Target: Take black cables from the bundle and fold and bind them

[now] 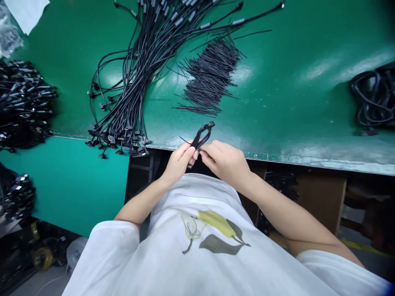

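Note:
In front of my shirt, at the table's front edge, my left hand (182,158) is closed around a black cable (203,135) folded into a small looped bundle. One plug of the cable points up and away at the top of the loop; the other end shows below my left fingers. A thin black twist tie (184,140) sticks out to the left of the bundle. Beside it, my right hand (225,160) pinches at the bundle's middle, where the tie crosses; its fingertips partly hide the tie. Just beyond both hands lies a pile of loose black twist ties (212,76).
Long unbundled cables (135,78) spread over the green table (293,102), their plugs overhanging the front edge. Bundled cables (24,102) are heaped at left, with more (18,195) below. A coiled cable bundle (375,98) lies far right. White paper (27,12) is top left.

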Demonstrator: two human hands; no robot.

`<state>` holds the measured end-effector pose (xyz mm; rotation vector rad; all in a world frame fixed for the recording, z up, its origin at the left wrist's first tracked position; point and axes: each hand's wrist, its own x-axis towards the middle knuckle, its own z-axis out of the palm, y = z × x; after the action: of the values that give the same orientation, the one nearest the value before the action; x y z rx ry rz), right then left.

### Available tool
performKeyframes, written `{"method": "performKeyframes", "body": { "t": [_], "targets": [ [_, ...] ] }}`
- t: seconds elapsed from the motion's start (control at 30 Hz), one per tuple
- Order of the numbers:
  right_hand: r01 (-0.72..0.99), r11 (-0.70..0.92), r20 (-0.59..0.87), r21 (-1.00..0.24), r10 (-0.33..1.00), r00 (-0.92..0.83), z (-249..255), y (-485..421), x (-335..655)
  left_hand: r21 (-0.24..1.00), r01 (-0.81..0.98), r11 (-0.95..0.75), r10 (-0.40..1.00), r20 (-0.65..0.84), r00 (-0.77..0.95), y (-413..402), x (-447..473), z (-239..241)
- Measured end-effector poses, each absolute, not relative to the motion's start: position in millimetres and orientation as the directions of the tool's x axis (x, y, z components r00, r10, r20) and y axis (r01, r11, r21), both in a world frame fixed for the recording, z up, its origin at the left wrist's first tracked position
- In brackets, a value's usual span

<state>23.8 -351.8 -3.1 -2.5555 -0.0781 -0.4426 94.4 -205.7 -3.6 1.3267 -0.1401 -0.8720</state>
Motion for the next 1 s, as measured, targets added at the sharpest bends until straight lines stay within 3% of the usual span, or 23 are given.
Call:
{"method": "performKeyframes", "body": {
  "t": [0.1, 0.2, 0.3, 0.5, 0.57, 0.67, 0.73, 1.0],
  "targets": [
    [0.276, -0.907, 0.371, -0.319, 0.149, 0.917, 6, -360, 33, 0.947, 0.294, -0.128, -0.56, -0.314, 0.767, -201, 96, -7],
    [0.529, -0.758, 0.386, -0.381, 0.389, 0.836, 17, -366, 45, 0.956, 0.16, -0.244, -0.555, -0.273, 0.785, -196, 97, -6],
    [0.663, -0.658, 0.405, -0.357, 0.53, 0.745, 26, -365, 52, 0.951, 0.127, -0.28, -0.599, -0.277, 0.752, -192, 99, -3],
    [0.691, -0.71, 0.343, -0.135, 0.621, 0.705, 30, -358, 45, 0.844, 0.514, -0.151, -0.701, -0.458, 0.546, -182, 101, -3],
    [0.715, -0.699, 0.342, 0.003, 0.672, 0.657, 33, -355, 42, 0.803, 0.58, -0.141, -0.703, -0.494, 0.512, -179, 101, -4],
    [0.67, -0.677, 0.266, 0.305, 0.736, 0.623, 38, -347, 39, 0.768, 0.614, -0.18, -0.7, -0.539, 0.469, -176, 100, -4],
    [0.656, -0.618, 0.188, 0.434, 0.774, 0.605, 38, -342, 39, 0.756, 0.616, -0.223, -0.696, -0.565, 0.442, -175, 99, -2],
    [0.625, -0.481, 0.035, 0.614, 0.808, 0.588, 28, -326, 33, 0.749, 0.58, -0.321, -0.649, -0.62, 0.441, -173, 101, 2]
  ]
}}
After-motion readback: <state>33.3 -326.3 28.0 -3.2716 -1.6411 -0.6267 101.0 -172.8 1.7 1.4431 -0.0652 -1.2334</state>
